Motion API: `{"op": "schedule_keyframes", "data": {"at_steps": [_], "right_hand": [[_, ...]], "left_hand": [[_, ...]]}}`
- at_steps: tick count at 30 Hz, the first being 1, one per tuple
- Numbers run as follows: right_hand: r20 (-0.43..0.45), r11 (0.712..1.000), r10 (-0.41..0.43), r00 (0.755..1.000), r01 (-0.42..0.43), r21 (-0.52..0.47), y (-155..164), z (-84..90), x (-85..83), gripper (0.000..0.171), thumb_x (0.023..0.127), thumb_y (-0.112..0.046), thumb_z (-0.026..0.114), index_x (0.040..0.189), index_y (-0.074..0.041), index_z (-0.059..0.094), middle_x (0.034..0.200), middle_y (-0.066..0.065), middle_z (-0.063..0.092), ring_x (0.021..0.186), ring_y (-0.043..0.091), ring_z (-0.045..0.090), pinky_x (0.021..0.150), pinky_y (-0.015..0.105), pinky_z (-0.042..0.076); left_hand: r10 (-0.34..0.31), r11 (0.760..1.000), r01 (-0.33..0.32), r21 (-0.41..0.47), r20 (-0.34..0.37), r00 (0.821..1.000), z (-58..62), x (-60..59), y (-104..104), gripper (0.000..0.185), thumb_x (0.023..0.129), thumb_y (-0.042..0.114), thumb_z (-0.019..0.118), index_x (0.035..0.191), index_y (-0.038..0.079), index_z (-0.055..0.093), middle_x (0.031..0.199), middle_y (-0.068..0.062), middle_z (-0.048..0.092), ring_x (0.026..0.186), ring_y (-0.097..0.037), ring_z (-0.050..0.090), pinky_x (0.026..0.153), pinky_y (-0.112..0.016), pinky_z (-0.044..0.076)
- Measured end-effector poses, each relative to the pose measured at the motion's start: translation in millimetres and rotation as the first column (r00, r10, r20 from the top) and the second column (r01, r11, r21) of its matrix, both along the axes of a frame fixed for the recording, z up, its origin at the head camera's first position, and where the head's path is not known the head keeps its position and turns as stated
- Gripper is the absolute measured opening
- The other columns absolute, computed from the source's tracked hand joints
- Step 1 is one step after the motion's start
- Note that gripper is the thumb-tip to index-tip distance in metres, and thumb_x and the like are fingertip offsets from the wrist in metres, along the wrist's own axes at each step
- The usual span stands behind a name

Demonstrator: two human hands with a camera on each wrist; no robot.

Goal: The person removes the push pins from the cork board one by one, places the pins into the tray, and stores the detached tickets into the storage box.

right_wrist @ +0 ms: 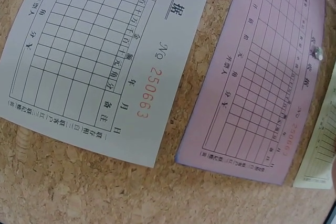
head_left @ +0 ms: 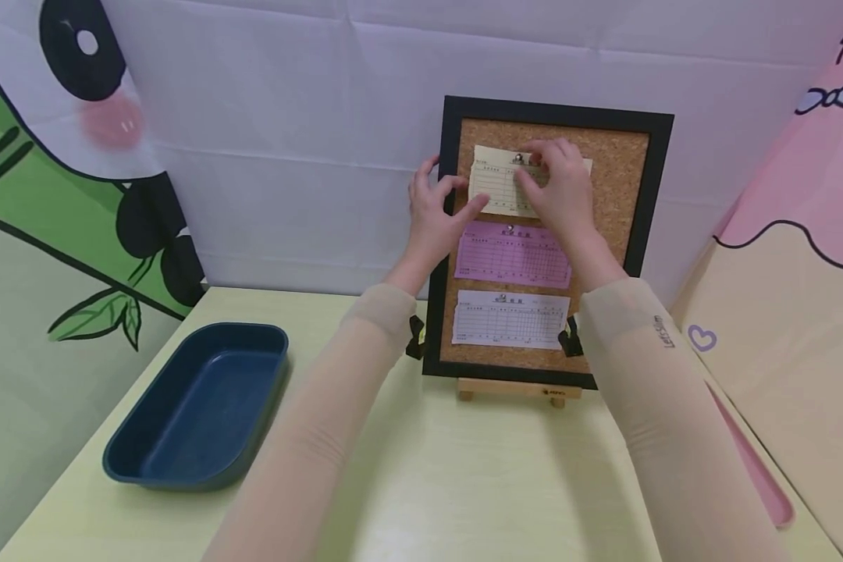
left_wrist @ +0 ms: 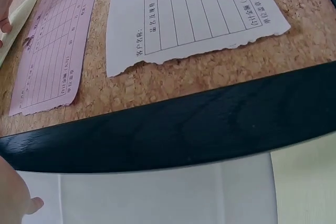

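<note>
A black-framed cork board [head_left: 614, 203] leans upright on a small wooden stand. My left hand [head_left: 432, 211] holds its left edge, with some fingers beyond the frame and the thumb at the lower left of a yellow receipt slip [head_left: 495, 183]. A silvery pushpin [head_left: 518, 158] sits at the top of this slip. Just right of the pin, my right hand [head_left: 565, 183] touches the slip with bent, parted thumb and fingers, covering its right part. Below are a pink slip [head_left: 513, 254] and a white slip [head_left: 509, 320], each with a pin at its top.
A dark blue tray [head_left: 197, 406] stands on the table at the left. Black clips [head_left: 416, 337] show at the board's lower sides, and the wooden stand [head_left: 520, 389] under it. A pink flat object [head_left: 755, 460] lies partly behind the right sleeve. A white cloth [head_left: 288, 156] hangs behind.
</note>
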State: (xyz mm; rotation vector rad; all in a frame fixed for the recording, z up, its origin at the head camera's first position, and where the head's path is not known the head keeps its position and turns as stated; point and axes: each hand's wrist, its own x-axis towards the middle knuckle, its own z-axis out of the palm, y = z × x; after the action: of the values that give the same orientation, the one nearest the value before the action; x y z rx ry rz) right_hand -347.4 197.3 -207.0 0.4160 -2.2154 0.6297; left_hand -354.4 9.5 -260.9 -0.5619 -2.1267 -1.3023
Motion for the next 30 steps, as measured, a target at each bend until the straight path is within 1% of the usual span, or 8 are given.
{"op": "schedule_keyframes", "data": {"at_steps": [4,7,10,13,18,24,30], "right_hand": [[0.009,1.000,-0.027,1.000,0.027,0.008,-2.0,1.3,-1.9,0.030,0.092,-0.025,0.061,0.118,-0.010,0.062,0.105,0.010,0.058,0.099,0.021,0.048,0.086,0.034,0.039],[-0.007,0.999,-0.043,0.999,0.043,0.018,-2.5,1.1,-4.0,0.029,0.091,-0.026,0.062,0.116,-0.010,0.063,0.105,0.010,0.058,0.099,0.022,0.048,0.085,0.034,0.040],[-0.030,0.999,-0.048,0.998,0.049,0.023,-3.0,0.5,-5.7,0.029,0.091,-0.026,0.063,0.114,-0.009,0.065,0.104,0.011,0.058,0.099,0.023,0.049,0.084,0.035,0.040],[-0.046,0.998,-0.054,0.997,0.055,0.025,-3.6,0.0,-6.9,0.028,0.091,-0.026,0.063,0.111,-0.009,0.065,0.103,0.011,0.058,0.099,0.024,0.050,0.083,0.035,0.041],[-0.060,0.996,-0.089,0.994,0.090,0.025,-4.1,0.6,-7.3,0.026,0.092,-0.027,0.061,0.109,-0.008,0.066,0.101,0.011,0.059,0.096,0.023,0.051,0.081,0.035,0.040],[-0.064,0.992,-0.120,0.991,0.122,0.029,-4.9,2.7,-8.2,0.025,0.093,-0.027,0.059,0.106,-0.007,0.068,0.099,0.010,0.060,0.095,0.022,0.052,0.080,0.034,0.041],[-0.070,0.993,-0.110,0.991,0.112,0.028,-6.7,4.0,-8.5,0.025,0.093,-0.026,0.059,0.103,-0.006,0.068,0.097,0.010,0.061,0.094,0.022,0.052,0.080,0.034,0.042]], "left_hand": [[-0.029,0.999,0.029,0.028,0.018,0.999,0.1,-0.9,0.0,0.038,0.083,0.046,0.068,0.105,0.016,0.062,0.155,-0.006,0.015,0.142,-0.017,0.009,0.113,-0.044,0.020],[-0.055,0.997,0.054,0.049,0.024,0.998,-0.3,-2.1,0.8,0.041,0.080,0.045,0.072,0.104,0.014,0.061,0.155,-0.007,0.014,0.143,-0.018,0.010,0.113,-0.042,0.020],[-0.062,0.996,0.060,0.069,0.028,0.998,-0.4,-3.0,1.5,0.041,0.078,0.043,0.074,0.103,0.013,0.062,0.154,-0.009,0.016,0.143,-0.018,0.012,0.114,-0.040,0.020],[-0.050,0.996,0.047,0.074,0.028,0.998,-0.5,-4.5,1.9,0.039,0.078,0.041,0.075,0.102,0.012,0.063,0.153,-0.010,0.019,0.143,-0.019,0.015,0.114,-0.038,0.021],[-0.029,0.997,0.026,0.070,0.039,0.999,0.4,-6.5,2.7,0.033,0.081,0.037,0.074,0.099,0.011,0.066,0.151,-0.010,0.025,0.141,-0.022,0.020,0.113,-0.033,0.022],[-0.014,0.996,0.008,0.085,0.068,0.998,2.1,-4.9,4.2,0.025,0.084,0.032,0.071,0.092,0.009,0.066,0.148,-0.010,0.029,0.138,-0.024,0.024,0.113,-0.035,0.023],[0.003,0.995,-0.008,0.104,0.046,0.999,0.3,-6.4,4.2,0.021,0.085,0.029,0.070,0.088,0.008,0.067,0.147,-0.011,0.032,0.137,-0.025,0.027,0.112,-0.035,0.023]]}}
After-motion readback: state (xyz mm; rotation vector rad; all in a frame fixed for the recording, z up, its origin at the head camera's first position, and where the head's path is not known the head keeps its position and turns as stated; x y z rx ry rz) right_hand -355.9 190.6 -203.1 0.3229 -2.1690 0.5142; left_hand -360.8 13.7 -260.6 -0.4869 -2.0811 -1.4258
